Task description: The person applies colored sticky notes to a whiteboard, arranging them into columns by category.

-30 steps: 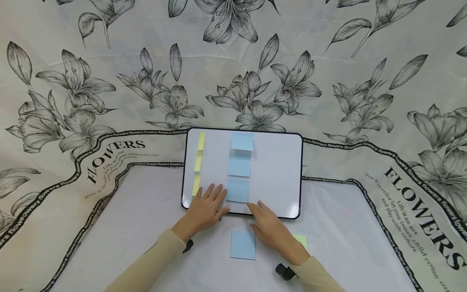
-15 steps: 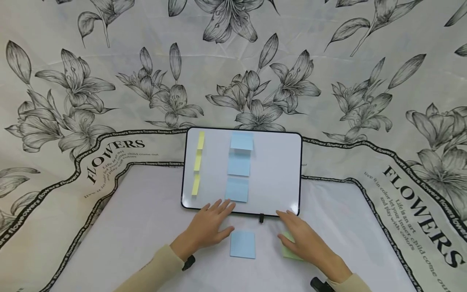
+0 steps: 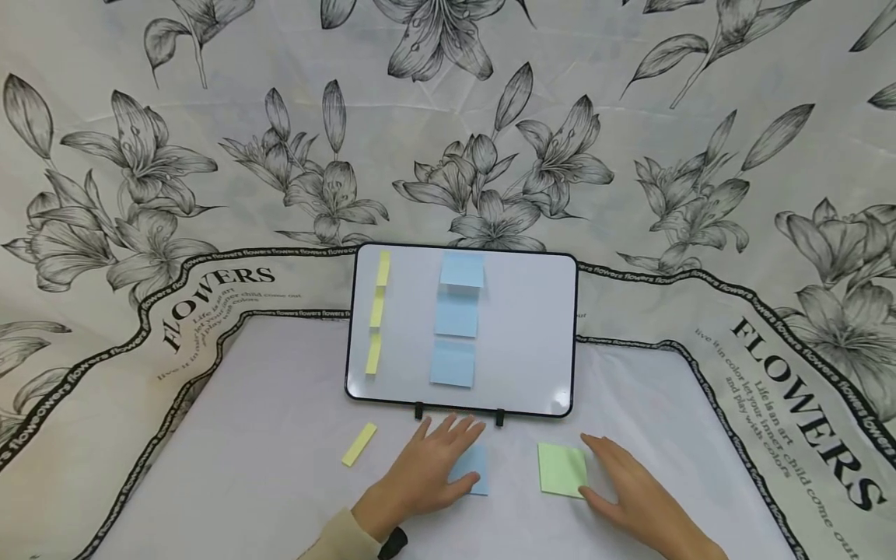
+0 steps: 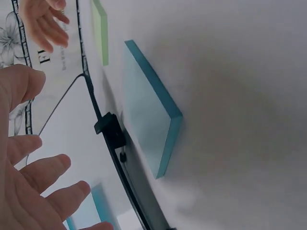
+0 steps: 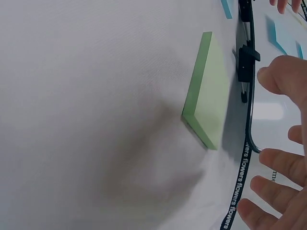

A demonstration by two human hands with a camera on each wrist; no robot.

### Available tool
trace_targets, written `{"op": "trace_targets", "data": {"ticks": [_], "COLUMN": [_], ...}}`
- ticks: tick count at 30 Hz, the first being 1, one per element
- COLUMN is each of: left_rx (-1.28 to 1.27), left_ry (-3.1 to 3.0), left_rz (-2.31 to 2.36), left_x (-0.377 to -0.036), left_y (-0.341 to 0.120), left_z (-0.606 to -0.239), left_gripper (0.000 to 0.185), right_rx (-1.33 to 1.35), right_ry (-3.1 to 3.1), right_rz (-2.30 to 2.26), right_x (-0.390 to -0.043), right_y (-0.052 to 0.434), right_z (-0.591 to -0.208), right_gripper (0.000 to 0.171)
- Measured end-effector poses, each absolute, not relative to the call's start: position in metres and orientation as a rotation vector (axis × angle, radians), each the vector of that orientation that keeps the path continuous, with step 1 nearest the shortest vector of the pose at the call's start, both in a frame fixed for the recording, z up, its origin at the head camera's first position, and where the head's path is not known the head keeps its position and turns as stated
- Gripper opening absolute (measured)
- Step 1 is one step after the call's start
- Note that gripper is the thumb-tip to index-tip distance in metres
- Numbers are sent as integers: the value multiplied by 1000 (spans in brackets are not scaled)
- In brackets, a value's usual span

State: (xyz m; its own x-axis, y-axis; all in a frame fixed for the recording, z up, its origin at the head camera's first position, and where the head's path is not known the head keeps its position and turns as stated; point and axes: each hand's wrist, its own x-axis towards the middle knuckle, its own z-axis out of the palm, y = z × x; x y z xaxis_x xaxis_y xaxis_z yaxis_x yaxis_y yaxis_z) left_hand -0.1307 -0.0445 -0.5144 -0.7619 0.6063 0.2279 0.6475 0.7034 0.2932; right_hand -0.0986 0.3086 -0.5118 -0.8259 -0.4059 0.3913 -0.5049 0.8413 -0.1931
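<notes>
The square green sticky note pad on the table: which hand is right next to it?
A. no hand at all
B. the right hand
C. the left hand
B: the square green sticky note pad lies just beside the right hand, while the left hand rests by the blue sticky note pad.

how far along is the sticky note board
Done: three yellow strips and three blue notes stuck on the whiteboard. In hand: left hand lies on the blue pad, right hand beside the green pad. Left: no green note is up; the board's right side is bare.
</notes>
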Motion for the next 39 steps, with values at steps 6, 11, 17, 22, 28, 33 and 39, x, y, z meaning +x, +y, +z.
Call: {"op": "trace_targets", "data": {"ticks": [6, 11, 17, 22, 28, 33, 39], "left_rx": [-1110, -1144, -1157, -1138, -1123, -1110, -1115], "left_ry": [-2873, -2886, -2818, -2765, -2747, -2730, -2748], "left_rz": [-668, -746, -724, -717, -696, -687, -711], "left_x": [-121, -115, -110, -109, -110, -112, -115], "left_y": [-29, -21, -20, -22, -27, -30, -33], "left_z": [-522, -523, -522, -522, -523, -521, -521], "left_gripper": [72, 72, 71, 72, 74, 76, 74], "right_rx": [648, 683, 690, 677, 699, 727, 738], "right_ry": [-2726, -2700, -2721, -2741, -2738, -2701, -2724], "right_rz": [438, 471, 436, 384, 327, 324, 340], "right_x": [-92, -92, -94, -96, -102, -108, -109], "right_y": [314, 313, 309, 307, 307, 308, 308], "right_z": [-517, -526, -535, -538, -540, -542, -539], "right_gripper": [84, 83, 78, 75, 71, 64, 51]}}
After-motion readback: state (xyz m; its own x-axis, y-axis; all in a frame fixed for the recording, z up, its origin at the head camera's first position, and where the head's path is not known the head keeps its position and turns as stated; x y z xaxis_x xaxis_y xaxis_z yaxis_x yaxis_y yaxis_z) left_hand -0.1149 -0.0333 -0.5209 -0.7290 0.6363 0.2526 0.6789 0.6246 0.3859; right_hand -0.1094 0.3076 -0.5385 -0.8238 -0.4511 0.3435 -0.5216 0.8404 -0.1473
